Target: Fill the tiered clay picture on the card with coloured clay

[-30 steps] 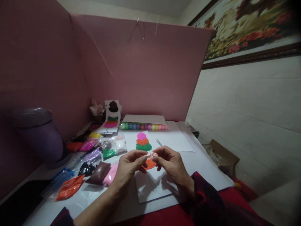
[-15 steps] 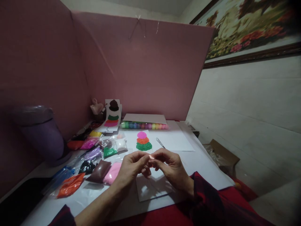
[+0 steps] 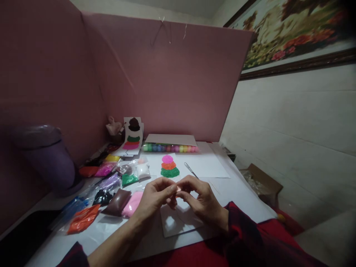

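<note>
Tabletop [image 3: 244, 205] beneath pink piece [image 3: 178, 189] between grips [image 3: 201, 196]

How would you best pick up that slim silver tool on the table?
I'd pinch the slim silver tool across its narrow width, from above, by its bright far part: it lies flat and slanted, and its darker, thinner end points toward the right hand.
</note>
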A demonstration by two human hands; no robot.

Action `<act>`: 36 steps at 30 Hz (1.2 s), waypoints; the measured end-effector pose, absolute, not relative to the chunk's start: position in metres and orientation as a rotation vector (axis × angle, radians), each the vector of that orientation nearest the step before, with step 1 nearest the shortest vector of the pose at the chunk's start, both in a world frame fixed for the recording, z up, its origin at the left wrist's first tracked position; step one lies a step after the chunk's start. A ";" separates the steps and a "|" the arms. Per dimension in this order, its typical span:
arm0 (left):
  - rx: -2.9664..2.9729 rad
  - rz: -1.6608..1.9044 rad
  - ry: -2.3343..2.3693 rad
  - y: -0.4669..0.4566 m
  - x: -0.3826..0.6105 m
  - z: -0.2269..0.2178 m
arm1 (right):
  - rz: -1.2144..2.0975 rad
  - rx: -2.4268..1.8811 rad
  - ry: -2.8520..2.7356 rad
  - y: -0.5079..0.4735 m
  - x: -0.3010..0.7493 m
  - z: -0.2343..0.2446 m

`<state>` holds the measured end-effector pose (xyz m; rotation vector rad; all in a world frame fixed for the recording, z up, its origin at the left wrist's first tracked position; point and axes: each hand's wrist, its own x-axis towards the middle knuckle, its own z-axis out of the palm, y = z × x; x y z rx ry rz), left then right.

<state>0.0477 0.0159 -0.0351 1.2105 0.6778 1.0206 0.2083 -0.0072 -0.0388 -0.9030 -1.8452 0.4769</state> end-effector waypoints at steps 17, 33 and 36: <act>0.972 1.144 0.732 0.017 0.047 -0.028 | 1.128 -0.830 -1.251 0.007 0.207 -0.041; 1.274 1.058 0.755 0.015 0.051 -0.034 | 0.853 -0.902 -1.579 -0.009 0.202 -0.037; 1.255 1.055 0.755 0.013 0.052 -0.034 | 0.847 -0.939 -1.567 -0.009 0.203 -0.038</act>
